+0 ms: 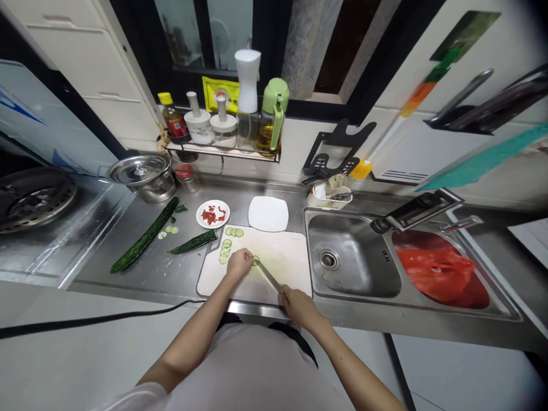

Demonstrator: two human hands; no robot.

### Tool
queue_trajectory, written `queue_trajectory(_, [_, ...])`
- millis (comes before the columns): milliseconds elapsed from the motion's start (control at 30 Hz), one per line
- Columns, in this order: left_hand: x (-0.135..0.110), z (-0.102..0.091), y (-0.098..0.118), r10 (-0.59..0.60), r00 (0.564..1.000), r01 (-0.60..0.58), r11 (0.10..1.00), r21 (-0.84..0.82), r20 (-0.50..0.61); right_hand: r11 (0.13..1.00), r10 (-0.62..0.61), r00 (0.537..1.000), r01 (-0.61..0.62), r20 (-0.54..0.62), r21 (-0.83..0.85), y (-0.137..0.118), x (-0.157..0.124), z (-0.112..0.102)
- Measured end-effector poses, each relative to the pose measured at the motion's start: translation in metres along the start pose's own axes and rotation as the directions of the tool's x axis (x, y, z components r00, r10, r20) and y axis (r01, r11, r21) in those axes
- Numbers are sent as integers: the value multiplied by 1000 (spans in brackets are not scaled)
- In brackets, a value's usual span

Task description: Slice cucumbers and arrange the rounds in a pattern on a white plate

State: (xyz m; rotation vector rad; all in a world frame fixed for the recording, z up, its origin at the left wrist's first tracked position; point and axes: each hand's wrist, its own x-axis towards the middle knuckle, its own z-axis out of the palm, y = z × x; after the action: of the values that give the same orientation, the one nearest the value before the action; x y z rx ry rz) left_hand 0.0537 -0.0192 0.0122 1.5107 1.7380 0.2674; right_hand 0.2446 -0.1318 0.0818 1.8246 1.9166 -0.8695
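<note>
My left hand (238, 263) rests curled on the white cutting board (282, 274), fingers pressed over a small cucumber piece (256, 260). My right hand (298, 304) grips the handle of a knife (269, 275) whose blade points up-left toward that piece. Several cucumber slices (225, 249) lie on the board's upper left part.
A long whole cucumber (143, 240) and a shorter cucumber piece (193, 242) lie on the steel counter to the left. A small plate of red bits (213, 214), a white square plate (268, 213), a pot (143, 174), a condiment rack (222, 149) and a sink (351, 260) surround the board.
</note>
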Motion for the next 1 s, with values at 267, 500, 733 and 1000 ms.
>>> queue_trajectory(267, [-24,-20,-33,-70,986,55,993,-107,-148,998,-53,997,54,-55,22,11,1,-6])
queue_trajectory(500, [-33,-41,-69,-154,955,141,988,-67,-254,999,-43,997,44,-59,8,10,8,-4])
queue_trajectory(733, [-33,-48,-77,-183,944,221,968,117,-274,999,-19,996,24,-89,45,15,13,2])
queue_trajectory(1000, [-24,-50,-64,-73,945,129,979,156,-320,997,12,986,1,-169,74,18,15,13])
